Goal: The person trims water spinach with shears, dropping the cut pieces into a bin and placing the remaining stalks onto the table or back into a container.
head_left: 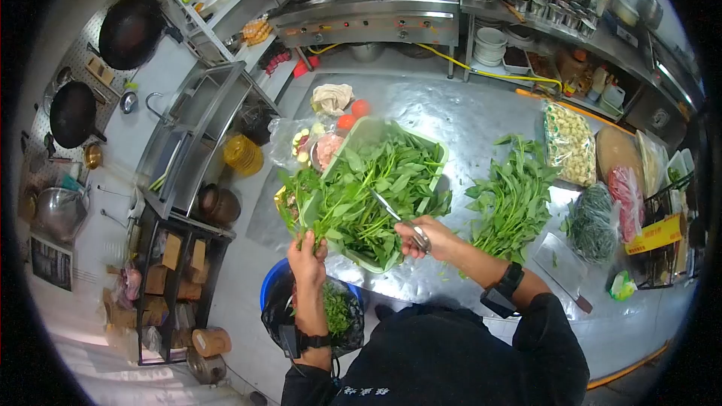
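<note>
My left hand (307, 257) is closed around the stems of a bunch of leafy greens (304, 199), at the near left corner of a pale green basket (444, 156). More of the long-leaved greens (398, 169) heap over the basket's rim. In my right hand (430, 236) is a pair of metal scissors (386, 205), its blades pointing up and left across the leaves. A second pile of greens (511, 207) lies on the steel table (436, 98) to the right. Below my left hand stands a blue bin (267, 283) lined with a black bag, with green trimmings (338, 312) inside.
A cleaver (560, 265) lies at the table's right. Beyond it are a bag of pale cubes (569, 143) and a bag of dark green strands (592, 223). Tomatoes (359, 108) and a bowl of minced meat (326, 149) sit behind the basket. A stove (368, 22) stands across the aisle.
</note>
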Demonstrator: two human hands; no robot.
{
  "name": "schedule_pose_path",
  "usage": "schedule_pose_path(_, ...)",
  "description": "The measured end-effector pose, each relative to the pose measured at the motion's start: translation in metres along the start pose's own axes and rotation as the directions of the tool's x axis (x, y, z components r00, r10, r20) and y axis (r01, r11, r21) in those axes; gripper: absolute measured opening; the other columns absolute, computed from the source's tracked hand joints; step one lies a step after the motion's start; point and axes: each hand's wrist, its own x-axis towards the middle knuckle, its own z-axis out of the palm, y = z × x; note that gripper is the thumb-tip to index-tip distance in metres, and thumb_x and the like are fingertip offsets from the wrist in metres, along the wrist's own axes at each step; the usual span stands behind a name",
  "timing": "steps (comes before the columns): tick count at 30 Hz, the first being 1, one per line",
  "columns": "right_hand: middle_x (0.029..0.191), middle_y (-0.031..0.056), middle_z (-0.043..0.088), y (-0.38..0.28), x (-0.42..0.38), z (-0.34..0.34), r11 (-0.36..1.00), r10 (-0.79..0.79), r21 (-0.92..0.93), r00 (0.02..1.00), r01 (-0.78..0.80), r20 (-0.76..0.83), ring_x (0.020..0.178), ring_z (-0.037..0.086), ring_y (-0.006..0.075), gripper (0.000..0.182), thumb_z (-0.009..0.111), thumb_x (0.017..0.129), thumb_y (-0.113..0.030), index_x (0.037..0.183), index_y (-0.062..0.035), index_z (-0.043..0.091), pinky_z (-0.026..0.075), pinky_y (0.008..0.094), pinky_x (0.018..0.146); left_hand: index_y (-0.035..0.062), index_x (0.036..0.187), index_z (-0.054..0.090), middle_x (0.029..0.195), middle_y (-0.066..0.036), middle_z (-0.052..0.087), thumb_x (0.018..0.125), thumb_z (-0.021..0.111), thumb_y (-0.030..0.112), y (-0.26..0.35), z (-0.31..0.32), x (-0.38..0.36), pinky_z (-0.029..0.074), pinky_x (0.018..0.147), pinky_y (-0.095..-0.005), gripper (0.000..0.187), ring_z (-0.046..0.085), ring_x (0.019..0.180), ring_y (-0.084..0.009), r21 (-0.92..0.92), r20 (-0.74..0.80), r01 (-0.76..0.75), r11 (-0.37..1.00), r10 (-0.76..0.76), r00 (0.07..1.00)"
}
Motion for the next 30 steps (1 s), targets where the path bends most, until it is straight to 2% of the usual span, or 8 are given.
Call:
schedule_pose_path(2,0.060,0.0083,0.060,0.000,-0.003,-0.003,1.000,-0.005,0.009,0.999,0.005,-0.050,0.042,0.054,0.0099,0.041,0.063,0.083,-0.039,0.073,0.0000,0.057,0.042,0.0219,0.037,0.0019,0.093,0.050,0.071,-0.009,0.054,0.089,0.055,0.015,0.007,0.001,-0.004,0.031,0.042,-0.0225,0.015,0.041,0.048,-0.0111,-0.019,0.015,-0.001,1.000,0.001,1.000)
schedule_pose_path(5,0.059,0.0083,0.060,-0.001,-0.005,-0.005,0.999,-0.026,-0.029,0.995,0.023,-0.093,0.042,0.053,0.0098,0.041,0.063,0.083,-0.039,0.072,-0.0009,0.056,0.042,0.0223,0.037,0.0041,0.092,0.047,0.070,-0.007,0.052,0.091,0.052,0.019,0.005,-0.005,-0.002,0.030,0.043,-0.0216,0.016,0.040,0.050,-0.0084,-0.075,-0.013,0.019,0.997,-0.020,1.000)
schedule_pose_path(8,0.059,0.0088,0.060,-0.001,-0.004,-0.012,0.999,-0.046,0.024,0.994,0.048,-0.094,0.041,0.053,0.0105,0.041,0.063,0.083,-0.040,0.071,-0.0018,0.056,0.041,0.0227,0.037,0.0022,0.090,0.048,0.069,-0.008,0.052,0.091,0.052,0.019,0.009,-0.010,0.000,0.029,0.042,-0.0217,0.017,0.038,0.048,-0.0095,-0.138,-0.005,0.008,0.990,-0.009,1.000)
schedule_pose_path(11,0.059,0.0083,0.060,-0.001,-0.014,-0.012,1.000,-0.016,0.005,0.998,0.017,-0.069,0.042,0.053,0.0109,0.040,0.063,0.083,-0.040,0.069,-0.0031,0.056,0.041,0.0227,0.037,0.0024,0.092,0.048,0.070,-0.007,0.052,0.092,0.050,0.021,0.013,-0.015,0.001,0.028,0.042,-0.0212,0.019,0.038,0.049,-0.0086,-0.230,-0.017,-0.001,0.973,-0.003,1.000)
schedule_pose_path(14,0.059,0.0078,0.060,-0.009,-0.026,-0.006,0.995,-0.049,-0.091,0.999,0.049,0.000,0.042,0.054,0.0112,0.041,0.063,0.082,-0.042,0.067,-0.0041,0.056,0.042,0.0231,0.038,0.0035,0.093,0.049,0.072,-0.006,0.052,0.093,0.048,0.021,0.015,-0.025,0.006,0.027,0.041,-0.0203,0.018,0.038,0.050,-0.0078,-0.303,0.010,0.023,0.953,-0.021,1.000)
schedule_pose_path(17,0.060,0.0082,0.060,-0.017,-0.027,-0.001,0.994,-0.048,-0.097,0.997,0.054,0.067,0.043,0.056,0.0117,0.043,0.063,0.082,-0.044,0.067,-0.0041,0.057,0.044,0.0238,0.038,0.0049,0.094,0.050,0.072,-0.005,0.051,0.093,0.046,0.020,0.013,-0.026,0.009,0.026,0.041,-0.0193,0.016,0.037,0.050,-0.0073,-0.374,0.052,0.066,0.925,-0.050,0.997)
schedule_pose_path(26,0.060,0.0106,0.061,-0.017,-0.002,0.000,0.995,0.036,-0.094,0.992,-0.025,0.119,0.043,0.057,0.0122,0.044,0.063,0.081,-0.045,0.068,-0.0035,0.057,0.044,0.0234,0.038,0.0072,0.096,0.049,0.071,-0.004,0.049,0.094,0.041,0.017,0.011,-0.012,0.001,0.025,0.041,-0.0191,0.013,0.036,0.049,-0.0069,-0.373,0.078,0.155,0.915,-0.136,0.988)
schedule_pose_path(30,0.060,0.0107,0.061,-0.019,0.001,0.001,0.996,0.055,-0.076,0.991,-0.047,0.119,0.043,0.056,0.0115,0.042,0.063,0.082,-0.042,0.067,-0.0032,0.057,0.043,0.0225,0.036,0.0095,0.091,0.047,0.070,-0.002,0.048,0.095,0.043,0.028,0.009,-0.011,-0.002,0.025,0.040,-0.0183,0.020,0.033,0.048,-0.0051,-0.296,0.115,0.174,0.939,-0.146,0.983)
